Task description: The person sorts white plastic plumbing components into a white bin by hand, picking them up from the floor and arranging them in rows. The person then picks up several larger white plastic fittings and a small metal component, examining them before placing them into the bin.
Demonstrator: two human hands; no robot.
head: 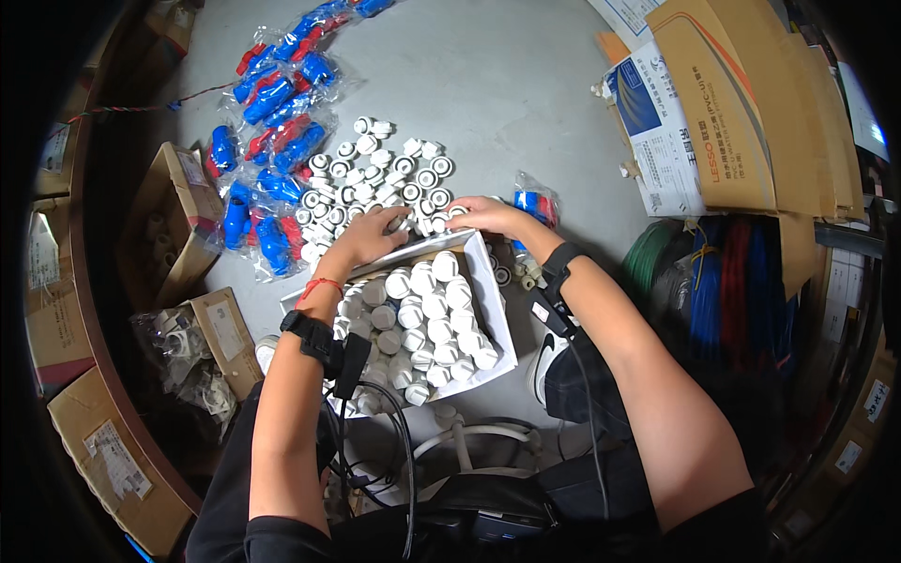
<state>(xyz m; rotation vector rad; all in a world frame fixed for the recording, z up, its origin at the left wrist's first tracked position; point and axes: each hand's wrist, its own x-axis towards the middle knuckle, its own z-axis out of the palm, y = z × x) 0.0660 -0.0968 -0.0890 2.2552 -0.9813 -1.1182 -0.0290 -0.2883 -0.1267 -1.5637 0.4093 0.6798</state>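
A pile of white plastic pipe plugs (366, 176) lies on the grey floor, just beyond an open white cardboard box (498, 310). More white plugs (436, 310) stand in rows inside that box. My left hand (373, 236) reaches over the box's far edge at the near side of the pile, fingers spread among the plugs; whether it grips one cannot be told. At the pile's right edge, the fingers of my right hand (482, 214) close on a white plug (457, 211). Part of the pile is hidden behind the left hand and the box wall.
Bagged blue and red plastic valves (267, 98) lie left of the pile, another bagged valve (535, 204) right of it. Open cardboard boxes (183, 211) stand at left. Flattened cartons (732, 112) and coiled cable or wire (711, 281) lie at right. Black cables hang from my wrists.
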